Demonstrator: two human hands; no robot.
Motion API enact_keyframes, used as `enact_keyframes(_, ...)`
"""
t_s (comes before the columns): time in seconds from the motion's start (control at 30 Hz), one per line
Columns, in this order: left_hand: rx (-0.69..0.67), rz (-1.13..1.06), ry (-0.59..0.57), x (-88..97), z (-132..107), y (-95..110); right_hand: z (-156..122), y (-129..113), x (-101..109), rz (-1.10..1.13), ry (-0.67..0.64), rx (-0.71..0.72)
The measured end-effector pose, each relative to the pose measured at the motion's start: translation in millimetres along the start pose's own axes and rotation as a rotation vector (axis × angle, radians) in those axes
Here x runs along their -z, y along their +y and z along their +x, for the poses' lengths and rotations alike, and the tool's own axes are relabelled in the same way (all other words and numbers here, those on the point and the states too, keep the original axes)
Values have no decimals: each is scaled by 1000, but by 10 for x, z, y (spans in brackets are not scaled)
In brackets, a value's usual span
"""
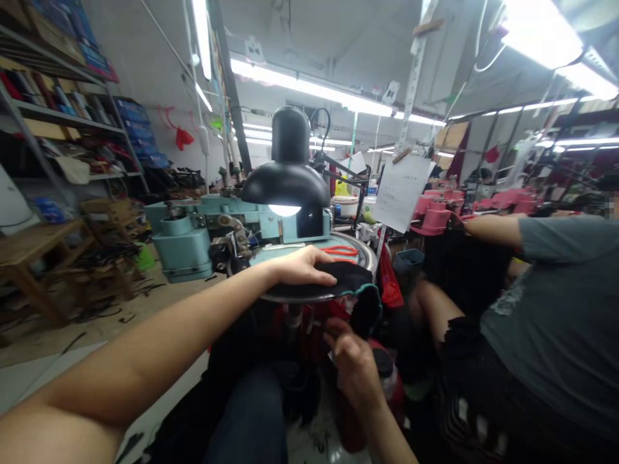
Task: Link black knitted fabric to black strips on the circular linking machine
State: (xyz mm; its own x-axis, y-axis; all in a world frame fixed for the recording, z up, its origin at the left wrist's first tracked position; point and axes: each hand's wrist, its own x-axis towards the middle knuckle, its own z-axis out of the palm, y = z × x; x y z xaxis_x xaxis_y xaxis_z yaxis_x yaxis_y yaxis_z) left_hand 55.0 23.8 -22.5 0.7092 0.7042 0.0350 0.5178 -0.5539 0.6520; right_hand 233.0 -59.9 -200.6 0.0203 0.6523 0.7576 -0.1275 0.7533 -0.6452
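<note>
Under the black dome lamp [286, 174], I see the left hand [302, 267] spread flat on soft black fabric [352, 277] draped over the round metal worktop [368, 256]. Below, the right hand [355, 364] meets its teal-edged hanging end; whether it pinches I cannot tell.

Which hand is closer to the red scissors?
Left. The left hand lies on the black cloth just in front of the scissors; the right hand is lower down, below the edge of the round table.

A round metal tray [309, 298] carries black fabric [351, 277] and red scissors [338, 250]
</note>
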Motion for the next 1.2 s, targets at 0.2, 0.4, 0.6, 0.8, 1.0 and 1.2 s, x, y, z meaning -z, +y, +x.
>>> enact_keyframes(0.2,-56,-62,16,-28,0,12,468,-62,243,316,77,-197)
enact_keyframes(0.4,-3,-24,-35,63,-9,33,719,-269,238,-551,57,139)
enact_keyframes(0.6,106,116,-120,181,0,142,813,-156,192,-672,-260,212)
enact_keyframes(0.8,198,57,-146,176,2,132,786,-177,182,-630,-217,193)
enact_keyframes(1.0,148,23,-81,123,-46,57,830,-220,101,-498,40,118)
enact_keyframes(1.2,55,-22,1,-19,-62,-4,806,-300,233,-55,168,-165)
